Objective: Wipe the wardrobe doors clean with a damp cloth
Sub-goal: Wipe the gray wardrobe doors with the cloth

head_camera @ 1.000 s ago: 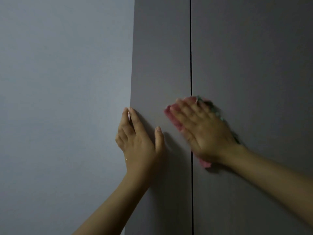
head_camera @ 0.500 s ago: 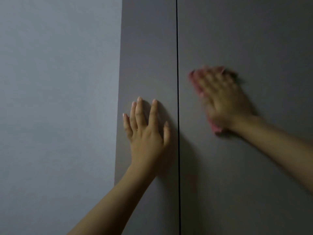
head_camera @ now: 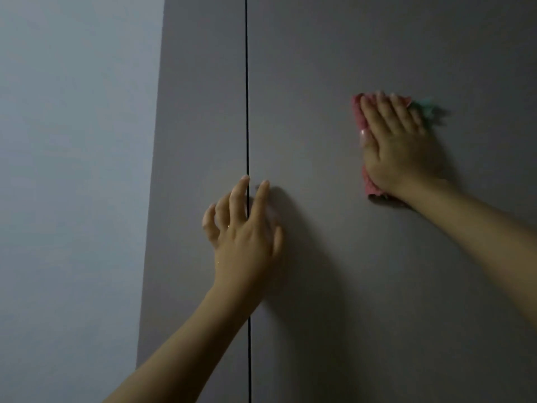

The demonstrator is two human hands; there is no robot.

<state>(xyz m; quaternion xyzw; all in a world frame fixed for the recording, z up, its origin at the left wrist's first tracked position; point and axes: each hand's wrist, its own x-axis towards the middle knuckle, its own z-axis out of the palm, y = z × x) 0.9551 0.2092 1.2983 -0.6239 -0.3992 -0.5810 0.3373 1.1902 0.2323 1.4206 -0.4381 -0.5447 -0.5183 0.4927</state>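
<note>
Two grey wardrobe doors fill the view: a narrow left door (head_camera: 200, 112) and a wide right door (head_camera: 334, 286), split by a dark vertical gap (head_camera: 246, 82). My right hand (head_camera: 398, 149) lies flat with straight fingers on a pink cloth (head_camera: 359, 112), pressing it against the right door; a green corner of the cloth pokes out at the right. My left hand (head_camera: 244, 237) rests on the doors across the gap, fingers spread and slightly bent, holding nothing.
A pale blue-grey wall (head_camera: 72, 170) runs beside the left door's outer edge (head_camera: 151, 199). The room is dim. No handles or other objects show on the doors.
My right hand slid the cloth from the gap up and rightward across the right door. My left hand moved from the left door's outer edge to the gap.
</note>
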